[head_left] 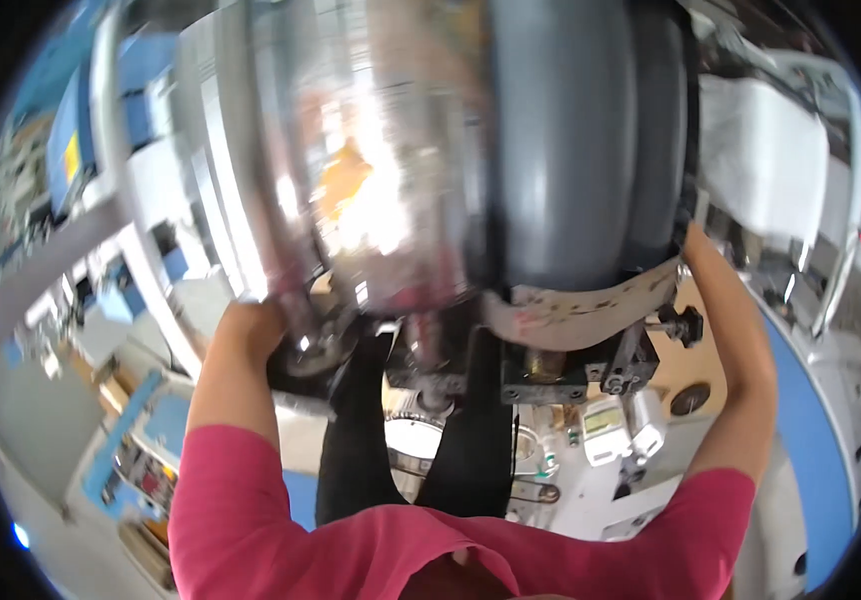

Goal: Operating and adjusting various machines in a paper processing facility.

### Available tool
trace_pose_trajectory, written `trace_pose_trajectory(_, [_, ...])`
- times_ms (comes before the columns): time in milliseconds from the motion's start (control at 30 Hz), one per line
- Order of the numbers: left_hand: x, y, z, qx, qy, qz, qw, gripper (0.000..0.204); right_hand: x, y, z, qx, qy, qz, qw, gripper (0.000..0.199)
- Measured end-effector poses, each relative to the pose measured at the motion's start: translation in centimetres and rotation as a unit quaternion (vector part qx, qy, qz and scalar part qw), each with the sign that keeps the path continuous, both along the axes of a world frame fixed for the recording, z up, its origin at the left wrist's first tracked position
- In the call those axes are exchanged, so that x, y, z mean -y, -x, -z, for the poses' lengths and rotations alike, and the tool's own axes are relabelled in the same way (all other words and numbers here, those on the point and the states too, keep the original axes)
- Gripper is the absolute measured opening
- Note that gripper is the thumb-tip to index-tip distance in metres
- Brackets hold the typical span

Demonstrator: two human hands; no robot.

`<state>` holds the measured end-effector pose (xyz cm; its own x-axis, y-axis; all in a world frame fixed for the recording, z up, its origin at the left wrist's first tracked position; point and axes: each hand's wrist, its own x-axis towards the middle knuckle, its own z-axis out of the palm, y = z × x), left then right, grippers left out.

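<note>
A large shiny metal cylinder (391, 180) fills the top middle of the head view, blurred and full of reflections. To its right sits a wide dark grey drum (566, 150). A pale strip with a dark and reddish printed pattern (591, 315) curves under the drum's lower edge. My left hand (259, 325) reaches to the lower left side of the metal cylinder, its fingers hidden there. Up at the right edge of the dark drum is my right hand (693, 245), mostly out of sight behind it. What either hand touches cannot be made out.
Black metal brackets and a bar (546, 385) run below the rollers, with a black knob (686, 325) at the right. Lower down lie a white device (606, 430) and a drive belt (531, 492). A white upright frame post (166, 300) stands at the left.
</note>
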<state>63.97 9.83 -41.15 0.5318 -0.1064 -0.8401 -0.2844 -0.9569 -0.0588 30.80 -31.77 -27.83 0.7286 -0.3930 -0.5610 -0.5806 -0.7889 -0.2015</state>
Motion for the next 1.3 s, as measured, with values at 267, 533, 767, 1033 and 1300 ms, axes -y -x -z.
trace_pose_trajectory(267, [-8.0,-3.9,-9.0,0.088,0.003,-0.114,0.990,0.032,2.5,2.0,-6.3,0.126,-0.030,0.038,0.991,0.024])
trace_pose_trajectory(533, [-9.8,-7.2,-11.9,0.138,0.046,-0.186,0.972,0.033,-0.4,2.6,-11.0,0.185,-0.040,0.097,0.977,0.029])
trace_pose_trajectory(767, [-9.8,-3.1,-7.4,0.094,0.041,-0.200,0.974,0.034,-0.3,1.6,-13.9,0.176,0.036,0.083,0.980,0.040])
trace_pose_trajectory(1033, [-4.4,-1.3,-7.3,0.070,0.072,-0.193,0.976,0.036,-6.6,-5.4,-25.3,0.280,0.055,0.201,0.937,0.037])
trace_pose_trajectory(1300, [0.9,2.1,-17.0,0.077,0.343,-0.663,0.661,0.033,-22.4,-12.4,-28.8,0.206,-0.334,0.108,0.913,0.024])
